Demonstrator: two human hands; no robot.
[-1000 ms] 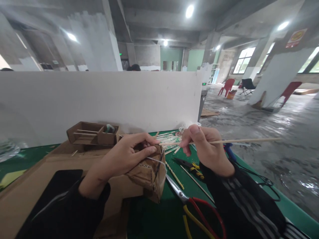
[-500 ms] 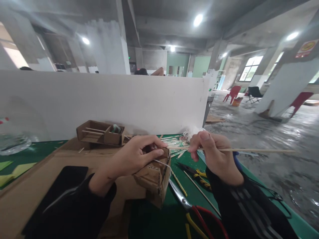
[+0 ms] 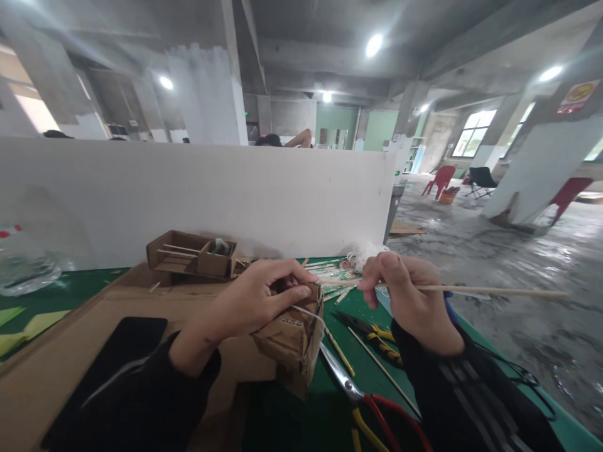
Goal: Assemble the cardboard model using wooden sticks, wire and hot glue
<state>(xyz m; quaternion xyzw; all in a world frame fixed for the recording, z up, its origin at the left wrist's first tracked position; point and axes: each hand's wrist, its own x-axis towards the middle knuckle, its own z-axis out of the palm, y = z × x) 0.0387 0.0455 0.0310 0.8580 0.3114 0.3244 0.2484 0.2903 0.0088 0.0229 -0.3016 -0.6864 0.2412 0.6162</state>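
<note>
My left hand is closed round a small brown cardboard box, held tilted above the green mat. My right hand pinches a long thin wooden stick that points right over the table edge; its left end reaches the top of the box by my left fingers. Both sleeves are black.
Red-and-yellow-handled scissors and small yellow-handled pliers lie on the green mat below the hands. Loose sticks and white string lie behind. A cardboard tray and flat cardboard sheet sit left, before a white partition.
The view shifted slightly up and right. Both hands keep their grips; the stick's left end has stayed at the box.
</note>
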